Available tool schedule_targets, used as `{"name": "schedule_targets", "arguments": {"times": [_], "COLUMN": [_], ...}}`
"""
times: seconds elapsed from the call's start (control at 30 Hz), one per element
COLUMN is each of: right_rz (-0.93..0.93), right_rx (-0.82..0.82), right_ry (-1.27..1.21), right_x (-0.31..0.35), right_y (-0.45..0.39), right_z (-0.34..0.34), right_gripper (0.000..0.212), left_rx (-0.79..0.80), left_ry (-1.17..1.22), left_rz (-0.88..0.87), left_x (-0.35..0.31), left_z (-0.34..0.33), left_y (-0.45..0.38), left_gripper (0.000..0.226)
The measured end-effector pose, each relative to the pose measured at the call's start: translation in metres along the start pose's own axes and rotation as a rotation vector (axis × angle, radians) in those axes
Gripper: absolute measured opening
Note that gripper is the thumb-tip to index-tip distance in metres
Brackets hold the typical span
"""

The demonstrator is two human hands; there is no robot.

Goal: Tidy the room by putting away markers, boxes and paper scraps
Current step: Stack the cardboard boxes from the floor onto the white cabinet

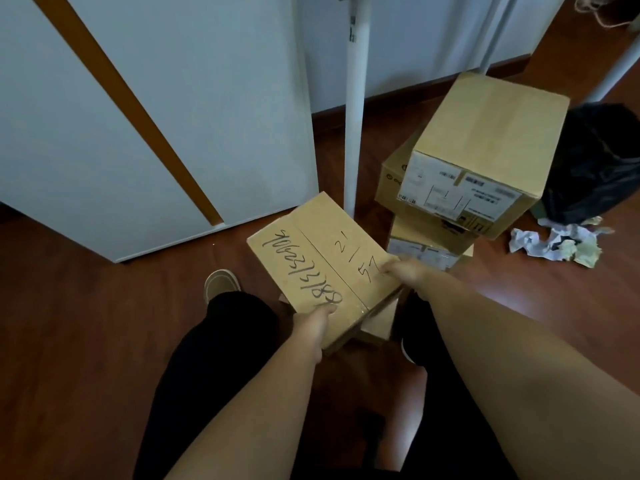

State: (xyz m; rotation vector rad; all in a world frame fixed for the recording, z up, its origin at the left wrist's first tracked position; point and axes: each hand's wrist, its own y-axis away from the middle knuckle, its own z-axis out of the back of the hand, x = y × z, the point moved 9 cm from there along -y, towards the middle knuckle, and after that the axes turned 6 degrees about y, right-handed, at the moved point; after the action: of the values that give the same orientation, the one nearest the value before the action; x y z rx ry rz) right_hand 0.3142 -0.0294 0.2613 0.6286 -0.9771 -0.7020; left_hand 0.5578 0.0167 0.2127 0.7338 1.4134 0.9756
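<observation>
Two hands, left hand [313,325] and right hand [405,268], grip opposite edges of the marked box [322,261], thumbs on top, keeping it level for carrying.

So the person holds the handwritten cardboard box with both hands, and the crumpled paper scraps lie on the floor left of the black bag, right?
Not quite. The head view shows both hands, left and right, gripping the handwritten cardboard box, but the crumpled paper scraps lie in front of the black bag, toward the person, not to its left.

White table leg [354,133] and stacked boxes [474,157] crowd the floor [69,323] ahead.
</observation>
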Motion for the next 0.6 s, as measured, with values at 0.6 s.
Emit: {"name": "schedule_targets", "arguments": {"times": [0.6], "right_rz": [0.615], "right_rx": [-0.039], "right_ry": [-0.586], "right_x": [0.238], "right_y": [0.123], "right_z": [0.037], "right_gripper": [0.072], "left_rx": [-0.28], "left_ry": [-0.094], "left_rz": [-1.043], "left_x": [-0.304], "left_z": [0.106], "left_y": [0.178], "left_gripper": [0.073]}}
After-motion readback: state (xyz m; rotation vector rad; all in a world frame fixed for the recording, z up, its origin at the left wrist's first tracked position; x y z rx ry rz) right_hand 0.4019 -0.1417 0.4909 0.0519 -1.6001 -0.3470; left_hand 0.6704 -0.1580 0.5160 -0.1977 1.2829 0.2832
